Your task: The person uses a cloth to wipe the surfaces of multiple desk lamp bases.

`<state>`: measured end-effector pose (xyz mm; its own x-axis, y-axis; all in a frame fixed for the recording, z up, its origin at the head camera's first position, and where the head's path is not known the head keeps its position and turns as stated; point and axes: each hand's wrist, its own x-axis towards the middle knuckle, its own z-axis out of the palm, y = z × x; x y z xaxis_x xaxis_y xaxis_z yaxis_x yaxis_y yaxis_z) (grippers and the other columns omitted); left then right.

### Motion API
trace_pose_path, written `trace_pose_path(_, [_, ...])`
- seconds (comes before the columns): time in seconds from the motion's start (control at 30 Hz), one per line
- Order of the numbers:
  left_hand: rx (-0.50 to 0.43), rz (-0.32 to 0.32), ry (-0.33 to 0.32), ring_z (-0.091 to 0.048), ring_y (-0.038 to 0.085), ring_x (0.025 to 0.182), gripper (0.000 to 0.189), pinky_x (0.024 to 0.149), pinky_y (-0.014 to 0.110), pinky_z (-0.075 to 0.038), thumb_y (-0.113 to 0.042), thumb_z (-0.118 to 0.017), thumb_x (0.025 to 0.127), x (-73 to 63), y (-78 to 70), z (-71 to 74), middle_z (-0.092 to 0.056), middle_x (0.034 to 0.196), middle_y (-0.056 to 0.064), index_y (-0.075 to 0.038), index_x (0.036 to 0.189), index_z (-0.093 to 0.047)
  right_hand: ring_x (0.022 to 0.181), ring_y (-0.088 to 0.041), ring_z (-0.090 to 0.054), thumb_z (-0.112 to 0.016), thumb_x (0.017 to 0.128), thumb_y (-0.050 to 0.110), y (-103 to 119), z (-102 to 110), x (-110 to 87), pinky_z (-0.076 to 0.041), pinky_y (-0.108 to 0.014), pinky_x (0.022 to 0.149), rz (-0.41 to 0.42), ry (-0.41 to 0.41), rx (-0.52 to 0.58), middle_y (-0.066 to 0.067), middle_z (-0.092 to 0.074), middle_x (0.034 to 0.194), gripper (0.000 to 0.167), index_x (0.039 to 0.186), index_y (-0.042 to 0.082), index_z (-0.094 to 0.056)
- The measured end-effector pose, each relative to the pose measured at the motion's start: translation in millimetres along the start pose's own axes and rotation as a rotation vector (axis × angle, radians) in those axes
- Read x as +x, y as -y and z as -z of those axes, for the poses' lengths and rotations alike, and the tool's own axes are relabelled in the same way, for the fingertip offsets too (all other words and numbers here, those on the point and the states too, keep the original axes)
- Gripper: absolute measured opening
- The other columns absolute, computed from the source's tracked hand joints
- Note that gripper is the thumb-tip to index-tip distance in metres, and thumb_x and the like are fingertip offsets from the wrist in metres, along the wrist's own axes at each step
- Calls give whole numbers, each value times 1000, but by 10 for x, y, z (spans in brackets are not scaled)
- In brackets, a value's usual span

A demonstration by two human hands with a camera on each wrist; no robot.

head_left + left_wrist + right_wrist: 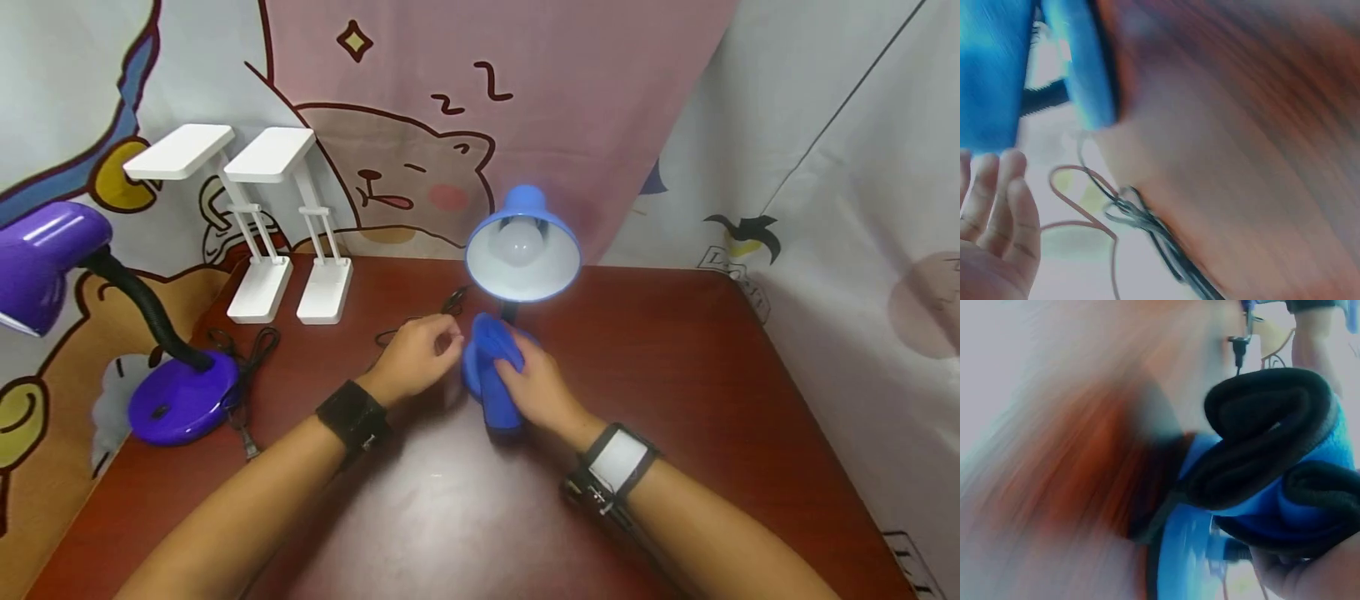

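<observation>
My right hand [542, 385] grips a folded blue cloth [495, 400] with black edging, its thumb pressed on the near fold. In the right wrist view the cloth [1313, 440] shows several rolled layers close against a blue lamp base [1179, 556]. The cloth partly hides this base in the head view. Above it rises the blue desk lamp [523, 246], its white-lined shade and round bulb facing me. To the left of the cloth, my left hand [416, 354] is held with nothing in it. Its fingers [1000, 206] are loosely extended beneath the cloth in the left wrist view.
A purple gooseneck lamp [183, 396] stands at the left, its black cord [251, 375] bundled beside it. Two white folding lamps [258, 292] are at the back left. Another dark cord [453, 300] lies behind my left hand. Printed cloth walls [405, 67] border the brown table [675, 375].
</observation>
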<state>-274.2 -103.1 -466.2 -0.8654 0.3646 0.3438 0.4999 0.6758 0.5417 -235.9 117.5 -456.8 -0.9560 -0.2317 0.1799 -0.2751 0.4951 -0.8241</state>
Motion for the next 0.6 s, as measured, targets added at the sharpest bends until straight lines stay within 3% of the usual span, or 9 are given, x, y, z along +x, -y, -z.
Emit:
trace_pose_path(0.1, [-54, 3, 39, -69, 14, 85, 17, 75, 33, -58, -27, -68, 98, -30, -88, 17, -73, 94, 0, -13, 107, -69, 124, -42, -69, -59, 104, 14, 65, -94, 112, -57, -55, 103, -79, 23, 111, -27, -65, 141, 58, 158, 4, -45])
trace_pose_path(0.2, [-85, 63, 76, -74, 17, 95, 32, 83, 36, -62, -33, -67, 100, -54, -143, 28, -76, 105, 5, -9, 121, -65, 139, -41, -59, -53, 108, 23, 139, -162, 181, -49, -54, 114, -140, 77, 224, -24, -54, 156, 62, 165, 8, -34])
trace_pose_path(0.3, [-97, 130, 91, -75, 24, 103, 47, 89, 43, -62, -41, -66, 102, -50, -175, 41, -76, 113, 11, -6, 132, -58, 159, -35, -32, -43, 113, 32, 203, -177, 202, -28, -53, 130, -180, 147, 339, -16, -29, 174, 66, 169, 9, -18])
trace_pose_path(0.4, [-60, 190, 120, -73, 27, 105, 69, 89, 46, -62, -54, -66, 98, -29, -203, 25, -71, 121, 14, -4, 143, -49, 166, -29, -4, -31, 115, 37, 210, -166, 206, -9, -52, 134, -185, 223, 419, -9, -3, 179, 68, 170, 8, -4])
trace_pose_path(0.5, [-18, 244, 129, -71, 31, 106, 87, 88, 49, -61, -59, -69, 92, -14, -248, -20, -64, 127, 16, -2, 150, -39, 166, -28, 4, -24, 115, 38, 203, -154, 189, -8, -52, 134, -188, 294, 489, -9, 5, 179, 68, 169, 7, 2])
trace_pose_path(0.6, [33, 285, 97, -71, 36, 105, 85, 85, 53, -61, -51, -72, 91, 5, -276, -51, -61, 128, 17, -1, 151, -38, 166, -33, -1, -23, 115, 35, 174, -140, 189, -13, -53, 133, -191, 349, 549, -14, 4, 179, 67, 168, 3, 2])
